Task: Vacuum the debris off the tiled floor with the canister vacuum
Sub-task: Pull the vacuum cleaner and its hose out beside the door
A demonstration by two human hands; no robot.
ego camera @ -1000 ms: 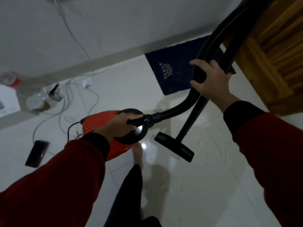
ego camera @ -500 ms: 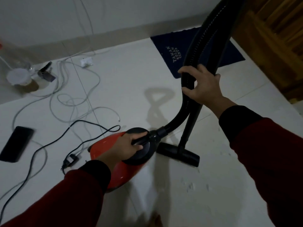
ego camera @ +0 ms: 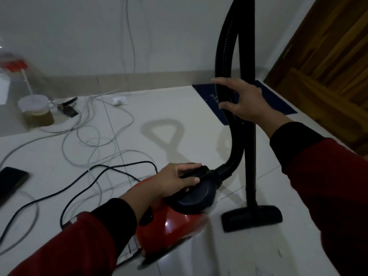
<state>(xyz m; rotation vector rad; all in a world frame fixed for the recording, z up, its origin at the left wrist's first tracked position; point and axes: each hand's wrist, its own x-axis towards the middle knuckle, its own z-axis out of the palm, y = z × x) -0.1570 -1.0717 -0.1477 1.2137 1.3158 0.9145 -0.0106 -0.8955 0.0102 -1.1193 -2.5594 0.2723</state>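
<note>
Left hand [ego camera: 175, 181] clenches the carry handle of the canister vacuum [ego camera: 169, 222], steadying it on the tiled floor [ego camera: 179, 120]. Right hand [ego camera: 242, 100] spread, apparently released, beside the hose [ego camera: 225, 62]; floor nozzle [ego camera: 252, 217] rests flat.

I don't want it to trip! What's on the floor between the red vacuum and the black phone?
In the head view, cables: a black cord and grey wires loop across the tiles between vacuum and phone.

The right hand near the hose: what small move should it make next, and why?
Probably close the right hand around the wand. Its fingers are spread, loosely around the hose, while the left hand holds the handle of the vacuum; the floor head already rests on the tiles.
</note>
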